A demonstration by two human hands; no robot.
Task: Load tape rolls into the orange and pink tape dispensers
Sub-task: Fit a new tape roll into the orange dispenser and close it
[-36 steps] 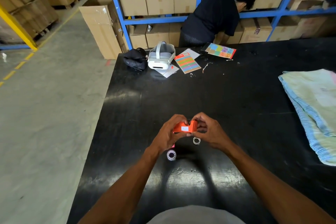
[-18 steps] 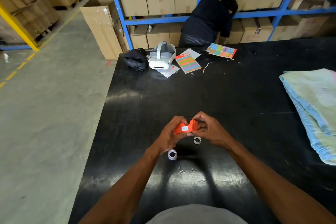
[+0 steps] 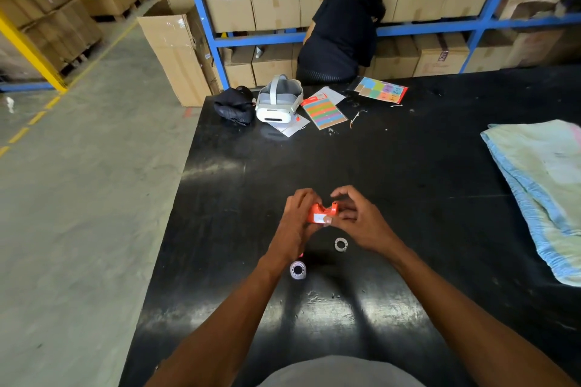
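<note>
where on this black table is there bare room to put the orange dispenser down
Bare table runs between the hands and the headset and papers, right to the blanket. The near edge by the forearms is free. It is crowded under the hands, around the two tape rolls.

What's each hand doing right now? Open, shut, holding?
Left hand: closed on the orange tape dispenser, gripping its left end.
Right hand: fingers curled at the dispenser's right end, also holding it.
</note>
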